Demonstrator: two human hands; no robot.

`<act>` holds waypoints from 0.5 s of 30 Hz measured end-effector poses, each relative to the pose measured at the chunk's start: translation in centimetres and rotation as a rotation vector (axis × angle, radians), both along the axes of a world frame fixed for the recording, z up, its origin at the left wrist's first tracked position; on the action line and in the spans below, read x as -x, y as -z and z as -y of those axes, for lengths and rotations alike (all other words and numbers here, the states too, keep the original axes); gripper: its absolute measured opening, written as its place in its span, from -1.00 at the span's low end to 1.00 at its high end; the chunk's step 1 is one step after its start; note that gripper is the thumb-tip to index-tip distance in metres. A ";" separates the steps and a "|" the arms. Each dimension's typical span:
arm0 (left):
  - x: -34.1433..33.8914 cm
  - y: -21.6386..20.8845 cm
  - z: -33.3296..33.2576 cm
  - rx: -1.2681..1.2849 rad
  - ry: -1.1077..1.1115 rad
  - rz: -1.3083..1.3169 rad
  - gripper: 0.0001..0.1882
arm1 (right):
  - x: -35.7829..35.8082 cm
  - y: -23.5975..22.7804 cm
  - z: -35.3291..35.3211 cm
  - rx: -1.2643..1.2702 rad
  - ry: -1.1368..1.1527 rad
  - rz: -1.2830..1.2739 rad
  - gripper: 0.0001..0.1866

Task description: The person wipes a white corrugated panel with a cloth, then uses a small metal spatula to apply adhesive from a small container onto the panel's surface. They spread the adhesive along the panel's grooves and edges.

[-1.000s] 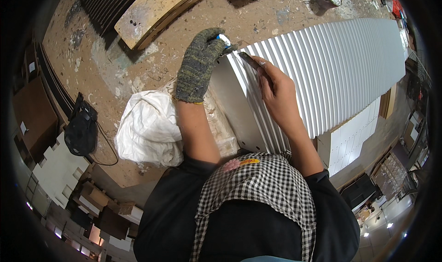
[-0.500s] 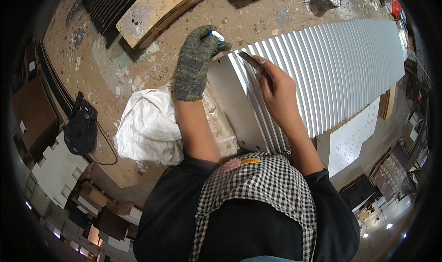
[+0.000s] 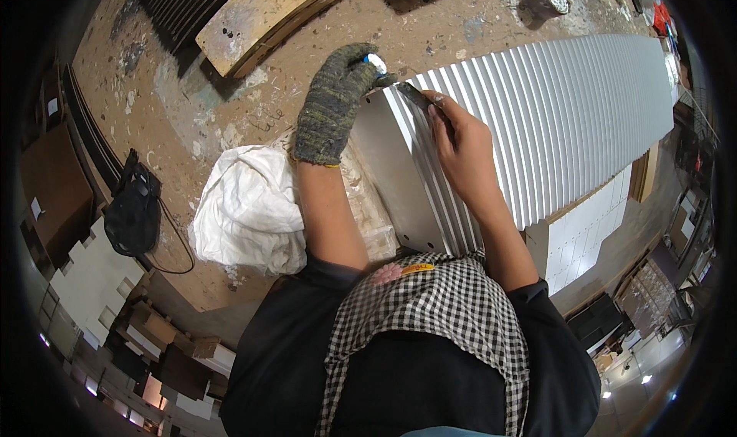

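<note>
A grey-green knit glove covers my left hand (image 3: 328, 103), whose fingers are closed around a small blue-rimmed cap with white paste (image 3: 376, 64) at the far left corner of a white ribbed panel (image 3: 572, 99). My bare right hand (image 3: 467, 149) pinches a thin dark scraper (image 3: 412, 94). Its tip rests at or just over the panel's first ribs, close to the left fingertips; whether it touches cannot be made out. The panel's smooth left end faces my left forearm and has small dark holes. My palm hides part of the scraper.
A crumpled white cloth (image 3: 246, 207) lies left of my left forearm on the paint-stained workbench (image 3: 211, 115). Beyond are a wooden block (image 3: 261, 23), dark ribbed panels (image 3: 180, 11) and a paint-spattered can (image 3: 545, 6). A black bag (image 3: 132, 211) with a cord sits at the left edge.
My left hand has shifted slightly right, bringing the cap nearer the panel's corner and turning its white paste upward. The scraper and right hand have moved only a little.
</note>
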State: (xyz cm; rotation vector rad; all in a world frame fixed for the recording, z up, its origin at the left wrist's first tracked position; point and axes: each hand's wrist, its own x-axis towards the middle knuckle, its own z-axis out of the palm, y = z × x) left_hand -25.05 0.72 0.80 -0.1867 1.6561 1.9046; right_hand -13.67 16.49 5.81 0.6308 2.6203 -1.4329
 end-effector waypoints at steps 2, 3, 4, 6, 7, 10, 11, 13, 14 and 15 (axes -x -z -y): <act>0.1 0.0 0.0 -0.004 0.008 -0.003 -0.67 | 0.3 0.3 -0.1 -0.012 0.001 -0.017 -0.75; 0.1 0.0 0.0 -0.006 0.013 -0.005 -0.67 | 0.4 0.5 -0.2 -0.017 0.001 -0.032 -0.75; 0.1 -0.2 0.0 -0.011 0.015 -0.009 -0.66 | 0.6 0.6 -0.2 -0.022 0.001 -0.046 -0.75; 0.1 -0.5 0.1 -0.022 0.019 -0.018 -0.65 | 1.0 0.2 -0.4 -0.019 -0.001 -0.030 -0.75; 0.1 -0.5 0.1 -0.015 0.026 -0.028 -0.65 | 1.2 0.0 -0.4 -0.017 -0.001 -0.023 -0.75; 0.1 -0.4 0.2 0.000 0.047 -0.043 -0.64 | 1.3 -0.4 -0.4 0.042 0.032 -0.041 -0.75; 0.2 -0.4 0.3 0.000 0.054 -0.041 -0.64 | 1.3 -0.6 -0.4 0.011 0.032 -0.030 -0.75; 0.2 -0.1 0.3 -0.016 0.049 -0.035 -0.64 | 1.1 -0.9 -0.4 -0.051 0.031 -0.010 -0.76; 0.1 0.2 0.3 -0.033 0.038 -0.030 -0.64 | 1.0 -1.3 -0.4 -0.050 0.031 0.026 -0.76; 0.1 0.3 0.3 -0.050 0.027 -0.024 -0.65 | 0.8 -1.7 -0.4 -0.050 0.032 0.064 -0.76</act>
